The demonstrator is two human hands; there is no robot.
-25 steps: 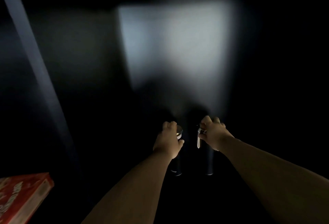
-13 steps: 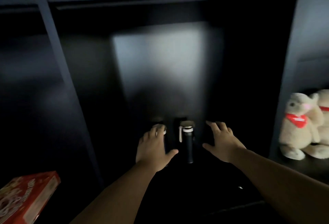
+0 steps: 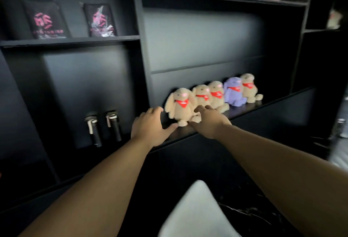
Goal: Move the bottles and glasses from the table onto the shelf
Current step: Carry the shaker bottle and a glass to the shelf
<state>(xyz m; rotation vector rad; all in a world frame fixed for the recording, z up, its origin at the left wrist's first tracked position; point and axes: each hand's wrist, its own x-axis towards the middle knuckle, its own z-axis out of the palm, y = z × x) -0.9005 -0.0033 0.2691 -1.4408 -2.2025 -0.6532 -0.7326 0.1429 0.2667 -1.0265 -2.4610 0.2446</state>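
Observation:
Two black bottles with silver caps stand upright side by side in the dark left compartment of the black shelf, the left bottle and the right bottle. My left hand hovers to the right of them, empty with fingers spread. My right hand is also empty and spread, further right, in front of the plush toys. Neither hand touches a bottle.
A row of plush rabbits with red scarves and a purple one sits on the right ledge. Black bags with pink logos stand on the upper left shelf. A pale chair back is below my arms.
Both hands have let go of the two bottles and drawn back to the right. My view has pulled away from the compartment and swung right, so the plush row now shows.

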